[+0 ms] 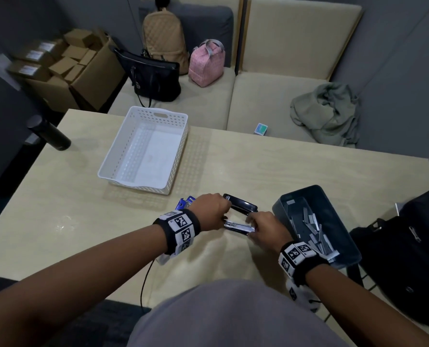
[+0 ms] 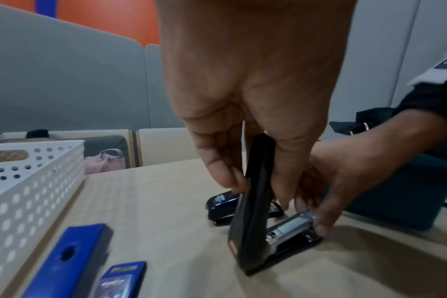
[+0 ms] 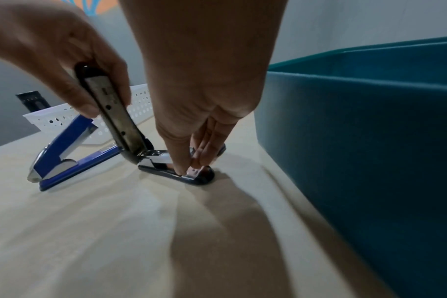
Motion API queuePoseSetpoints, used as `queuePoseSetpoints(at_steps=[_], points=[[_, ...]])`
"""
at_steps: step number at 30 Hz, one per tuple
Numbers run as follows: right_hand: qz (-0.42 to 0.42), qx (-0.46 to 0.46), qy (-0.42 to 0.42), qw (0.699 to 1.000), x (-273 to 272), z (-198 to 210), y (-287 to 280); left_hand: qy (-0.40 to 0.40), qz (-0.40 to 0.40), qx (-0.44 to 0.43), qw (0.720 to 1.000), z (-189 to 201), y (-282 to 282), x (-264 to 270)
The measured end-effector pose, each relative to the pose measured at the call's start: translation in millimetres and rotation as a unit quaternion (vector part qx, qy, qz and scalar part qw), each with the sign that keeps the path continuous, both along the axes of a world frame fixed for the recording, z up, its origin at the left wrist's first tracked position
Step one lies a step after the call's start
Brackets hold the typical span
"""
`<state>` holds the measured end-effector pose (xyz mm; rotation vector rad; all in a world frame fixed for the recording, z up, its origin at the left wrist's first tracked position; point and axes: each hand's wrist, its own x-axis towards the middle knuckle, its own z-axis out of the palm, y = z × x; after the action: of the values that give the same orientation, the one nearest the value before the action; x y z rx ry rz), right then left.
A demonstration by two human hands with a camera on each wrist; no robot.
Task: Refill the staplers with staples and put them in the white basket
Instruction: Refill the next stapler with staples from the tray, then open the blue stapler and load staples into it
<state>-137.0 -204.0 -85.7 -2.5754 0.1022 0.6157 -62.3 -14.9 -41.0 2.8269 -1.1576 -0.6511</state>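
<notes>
Both hands are on one black stapler (image 2: 258, 217) that rests on the table (image 1: 83, 221): the left hand (image 1: 209, 209) pinches its lid between thumb and curled fingers and holds it swung up almost vertical, while the right hand (image 1: 263, 227) has its fingertips (image 3: 184, 167) pressed down into the metal staple channel at the front end, pinching something there; whether a strip of staples is between them I cannot tell. Beyond the grip, well apart from it, stands the white basket (image 1: 123, 156), with no stapler in it yet. Just to the right of the right hand sits the dark blue bin (image 1: 306, 194) with loose strips of staples (image 1: 308, 221) inside. Just left of the left hand lies a blue stapler (image 3: 64, 153), also propped open, and another dark stapler (image 1: 243, 205) lies directly behind the gripped one. I judge the stapler stiff, fairly heavy for its size and smooth-sided, with a sprung hinge at the rear, so the lid wants a firm hold near its free end and the base should stay flat on the table. Staple strips look light and brittle and would snap if bent, so they are best pinched by their long sides.
</notes>
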Motion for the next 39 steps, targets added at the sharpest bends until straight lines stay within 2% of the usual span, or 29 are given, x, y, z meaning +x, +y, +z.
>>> queuePoseSetpoints(at_steps=[3,7,11,15,17,19,22,24,26,29,33,36,39], points=[[-0.017,0.038,0.001,0.999,2.8,-1.8,6.7,0.019,-0.018,-0.016,1.000,-0.3,-16.8,-7.6],[-0.055,0.072,-0.026,0.996,3.6,-0.3,9.0,0.006,-0.050,-0.016,0.999,-23.1,-20.5,-19.1],[-0.064,0.061,-0.026,0.996,7.9,1.7,2.8,-0.014,-0.023,-0.046,0.999,-33.0,-9.1,-17.7],[0.031,-0.038,-0.058,0.997,10.8,5.6,2.0,-0.062,0.041,-0.100,0.992,-29.0,15.7,-8.4],[0.053,-0.072,-0.067,0.994,15.2,7.1,3.9,-0.119,0.073,-0.079,0.987,-25.6,33.7,-0.5],[0.068,-0.101,-0.075,0.990,22.2,7.0,7.1,-0.142,0.141,-0.020,0.980,-23.7,54.1,3.9],[0.081,-0.132,-0.088,0.984,31.0,9.8,14.3,-0.068,0.237,0.048,0.968,-31.3,77.0,1.6],[0.087,-0.134,-0.093,0.983,33.8,13.1,17.6,-0.011,0.256,0.050,0.965,-39.2,83.3,-5.1],[0.102,-0.108,-0.099,0.984,32.5,15.2,19.9,-0.001,0.205,0.051,0.977,-41.3,84.1,-12.2],[0.167,-0.047,-0.087,0.981,22.0,15.2,22.7,-0.002,0.079,0.039,0.996,-33.1,71.3,-22.8],[0.230,0.016,-0.022,0.973,-2.7,10.3,23.5,0.017,-0.034,-0.024,0.999,-23.4,43.0,-33.2],[0.213,0.047,-0.005,0.976,-15.3,6.5,20.9,0.028,-0.083,-0.046,0.995,-21.3,22.8,-36.8],[0.179,0.058,-0.041,0.981,-19.3,9.1,16.7,0.033,-0.093,-0.048,0.994,-21.5,9.3,-37.4]])
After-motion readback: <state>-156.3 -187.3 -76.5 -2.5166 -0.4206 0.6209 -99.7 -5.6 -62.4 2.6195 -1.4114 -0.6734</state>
